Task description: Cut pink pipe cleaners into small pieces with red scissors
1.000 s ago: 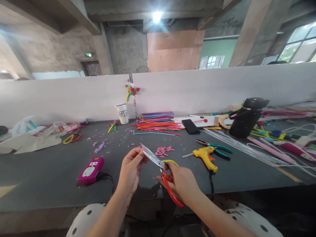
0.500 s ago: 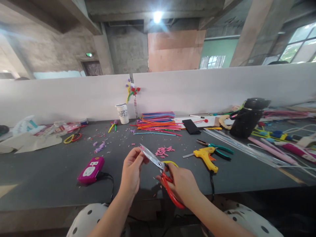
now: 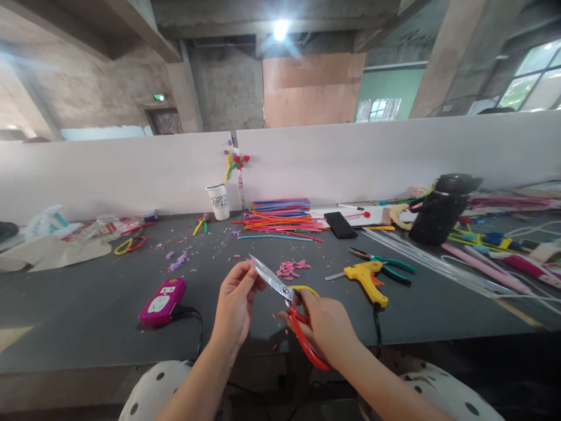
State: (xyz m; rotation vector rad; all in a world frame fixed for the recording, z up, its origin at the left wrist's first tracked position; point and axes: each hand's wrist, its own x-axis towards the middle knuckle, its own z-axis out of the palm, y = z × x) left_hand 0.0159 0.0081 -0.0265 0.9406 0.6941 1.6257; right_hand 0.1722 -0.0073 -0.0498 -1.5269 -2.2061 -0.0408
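My right hand [image 3: 326, 327] is wrapped round the red and yellow handles of a pair of scissors [image 3: 272, 279], whose blades point up and left. My left hand [image 3: 235, 295] pinches a small pink pipe cleaner piece [image 3: 253, 264] beside the blade tips; most of it is hidden by fingers and blades. Just beyond the scissors lies a loose pile of short pink pipe cleaner pieces [image 3: 291, 268]. A few more pink snippets are scattered on the dark table [image 3: 210, 345] around my hands.
A yellow glue gun [image 3: 366, 280] and teal-handled pliers [image 3: 394, 270] lie at right, near a phone [image 3: 340, 224]. Pipe cleaners [image 3: 280, 216] are stacked at the back beside a white cup [image 3: 218, 202]. Leftward sit a magenta device [image 3: 162, 301] with a cable and second scissors [image 3: 130, 245].
Almost nothing differs. The scissors and my right hand have shifted very slightly to the right; my left hand keeps its pinch by the blades.
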